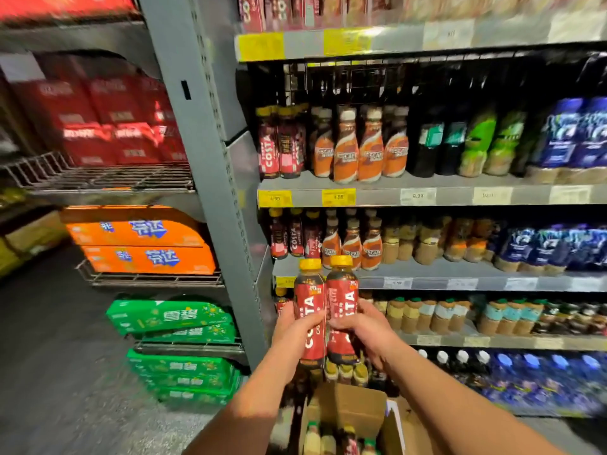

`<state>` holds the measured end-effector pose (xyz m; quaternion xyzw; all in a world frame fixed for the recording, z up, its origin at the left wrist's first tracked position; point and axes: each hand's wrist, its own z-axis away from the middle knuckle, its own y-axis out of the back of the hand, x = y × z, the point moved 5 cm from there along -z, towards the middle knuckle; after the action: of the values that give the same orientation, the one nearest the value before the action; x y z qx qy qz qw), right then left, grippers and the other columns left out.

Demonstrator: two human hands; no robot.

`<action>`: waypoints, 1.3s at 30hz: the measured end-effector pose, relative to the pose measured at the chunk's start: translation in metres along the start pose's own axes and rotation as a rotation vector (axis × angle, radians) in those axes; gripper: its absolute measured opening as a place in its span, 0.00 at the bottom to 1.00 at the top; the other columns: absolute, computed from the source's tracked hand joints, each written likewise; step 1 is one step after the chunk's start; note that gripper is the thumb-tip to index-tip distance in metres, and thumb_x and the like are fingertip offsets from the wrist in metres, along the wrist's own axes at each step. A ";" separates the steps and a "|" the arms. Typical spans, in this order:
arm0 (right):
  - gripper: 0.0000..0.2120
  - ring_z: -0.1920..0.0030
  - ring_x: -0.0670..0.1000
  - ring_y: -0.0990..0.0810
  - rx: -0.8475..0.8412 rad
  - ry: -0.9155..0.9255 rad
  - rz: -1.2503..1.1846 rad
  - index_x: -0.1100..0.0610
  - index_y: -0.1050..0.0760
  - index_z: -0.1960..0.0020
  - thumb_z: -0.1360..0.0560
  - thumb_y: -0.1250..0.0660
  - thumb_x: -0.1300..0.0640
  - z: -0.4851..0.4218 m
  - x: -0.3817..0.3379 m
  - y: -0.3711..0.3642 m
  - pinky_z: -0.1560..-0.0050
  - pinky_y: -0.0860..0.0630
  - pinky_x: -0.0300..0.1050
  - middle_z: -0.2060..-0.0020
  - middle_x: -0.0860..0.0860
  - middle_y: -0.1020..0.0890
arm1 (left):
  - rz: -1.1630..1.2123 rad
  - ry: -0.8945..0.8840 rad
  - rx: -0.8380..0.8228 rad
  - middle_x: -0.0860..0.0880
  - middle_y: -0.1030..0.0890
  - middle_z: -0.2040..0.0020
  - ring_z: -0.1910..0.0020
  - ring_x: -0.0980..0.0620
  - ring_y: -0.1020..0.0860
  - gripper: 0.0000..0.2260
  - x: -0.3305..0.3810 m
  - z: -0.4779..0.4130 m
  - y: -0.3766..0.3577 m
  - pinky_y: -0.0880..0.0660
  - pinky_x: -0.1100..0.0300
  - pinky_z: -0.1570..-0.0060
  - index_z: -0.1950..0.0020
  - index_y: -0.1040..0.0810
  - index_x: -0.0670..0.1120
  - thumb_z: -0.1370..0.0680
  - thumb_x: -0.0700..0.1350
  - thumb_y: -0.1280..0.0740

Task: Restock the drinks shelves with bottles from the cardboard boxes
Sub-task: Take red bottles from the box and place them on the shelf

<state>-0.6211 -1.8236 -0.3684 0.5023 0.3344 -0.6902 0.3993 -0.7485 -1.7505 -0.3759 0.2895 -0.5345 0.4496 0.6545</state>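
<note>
Down low, the cardboard box (348, 418) has bottles left inside, so plenty remains. Left hand (297, 336) and right hand (361, 330) each wrap one red coffee bottle (308, 310), raised side by side before the partly stocked shelves (427, 195).

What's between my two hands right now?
In the head view, two red Costa coffee bottles with yellow caps stand upright side by side, touching, the left hand gripping one and the right hand the other.
</note>
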 end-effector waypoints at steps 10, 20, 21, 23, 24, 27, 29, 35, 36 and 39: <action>0.22 0.56 0.48 0.17 0.055 0.048 0.066 0.56 0.24 0.45 0.36 0.24 0.70 -0.072 -0.028 -0.003 0.61 0.22 0.38 0.55 0.50 0.16 | -0.048 -0.141 -0.023 0.46 0.17 0.48 0.51 0.49 0.17 0.12 0.026 -0.061 0.010 0.20 0.52 0.50 0.47 0.23 0.51 0.28 0.43 0.26; 0.24 0.57 0.50 0.17 0.188 0.100 0.201 0.58 0.24 0.44 0.37 0.21 0.67 -0.190 -0.039 -0.032 0.49 0.21 0.49 0.56 0.51 0.16 | 0.013 -0.215 0.121 0.50 0.17 0.53 0.52 0.49 0.19 0.14 0.032 -0.187 0.040 0.22 0.57 0.54 0.48 0.22 0.50 0.28 0.36 0.27; 0.24 0.56 0.51 0.17 0.209 0.113 0.221 0.56 0.23 0.45 0.38 0.21 0.66 -0.199 -0.039 -0.034 0.48 0.21 0.50 0.55 0.51 0.16 | 0.051 -0.224 0.129 0.51 0.17 0.53 0.53 0.50 0.19 0.15 0.034 -0.194 0.039 0.22 0.59 0.54 0.44 0.22 0.47 0.28 0.35 0.28; 0.22 0.56 0.49 0.18 0.244 0.145 0.272 0.54 0.23 0.47 0.38 0.20 0.64 -0.214 -0.041 -0.037 0.50 0.22 0.46 0.57 0.48 0.16 | 0.078 -0.246 0.152 0.52 0.18 0.52 0.55 0.57 0.19 0.18 0.037 -0.207 0.037 0.22 0.66 0.57 0.38 0.24 0.44 0.27 0.35 0.29; 0.22 0.57 0.48 0.19 0.256 0.152 0.288 0.54 0.23 0.47 0.38 0.20 0.63 -0.220 -0.042 -0.039 0.52 0.22 0.43 0.58 0.46 0.17 | 0.065 -0.264 0.163 0.52 0.18 0.51 0.56 0.62 0.21 0.19 0.037 -0.212 0.036 0.23 0.71 0.58 0.36 0.25 0.45 0.26 0.36 0.29; 0.23 0.58 0.46 0.20 0.277 0.169 0.293 0.56 0.22 0.45 0.38 0.20 0.64 -0.233 -0.036 -0.042 0.57 0.23 0.37 0.57 0.48 0.17 | -0.041 -0.324 0.231 0.56 0.19 0.51 0.55 0.66 0.22 0.19 0.032 -0.224 0.038 0.24 0.71 0.54 0.37 0.25 0.50 0.26 0.41 0.28; 0.23 0.58 0.46 0.20 0.277 0.201 0.317 0.57 0.22 0.45 0.38 0.21 0.64 -0.239 -0.035 -0.045 0.58 0.24 0.36 0.55 0.49 0.17 | -0.067 -0.350 0.263 0.57 0.19 0.51 0.54 0.66 0.23 0.17 0.028 -0.230 0.040 0.27 0.72 0.55 0.37 0.25 0.51 0.26 0.43 0.29; 0.22 0.55 0.47 0.21 0.351 0.265 0.349 0.57 0.23 0.43 0.35 0.22 0.61 -0.259 -0.033 -0.054 0.53 0.25 0.42 0.55 0.48 0.19 | -0.125 -0.389 0.363 0.54 0.18 0.46 0.47 0.54 0.21 0.22 0.024 -0.256 0.047 0.25 0.52 0.41 0.33 0.28 0.54 0.26 0.45 0.30; 0.22 0.55 0.47 0.21 0.361 0.276 0.349 0.56 0.24 0.43 0.34 0.22 0.60 -0.263 -0.034 -0.056 0.51 0.25 0.43 0.55 0.48 0.19 | -0.141 -0.396 0.376 0.53 0.18 0.46 0.47 0.53 0.21 0.22 0.026 -0.259 0.047 0.25 0.51 0.40 0.32 0.28 0.54 0.26 0.45 0.30; 0.21 0.55 0.47 0.20 0.386 0.296 0.363 0.54 0.23 0.44 0.35 0.21 0.59 -0.277 -0.033 -0.062 0.51 0.25 0.43 0.55 0.48 0.18 | -0.160 -0.409 0.396 0.54 0.19 0.46 0.46 0.53 0.22 0.22 0.029 -0.268 0.047 0.27 0.55 0.41 0.31 0.29 0.53 0.25 0.44 0.31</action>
<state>-0.5516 -1.5492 -0.4079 0.7156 0.1564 -0.5776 0.3604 -0.6723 -1.4917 -0.4232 0.5372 -0.5326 0.4246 0.4975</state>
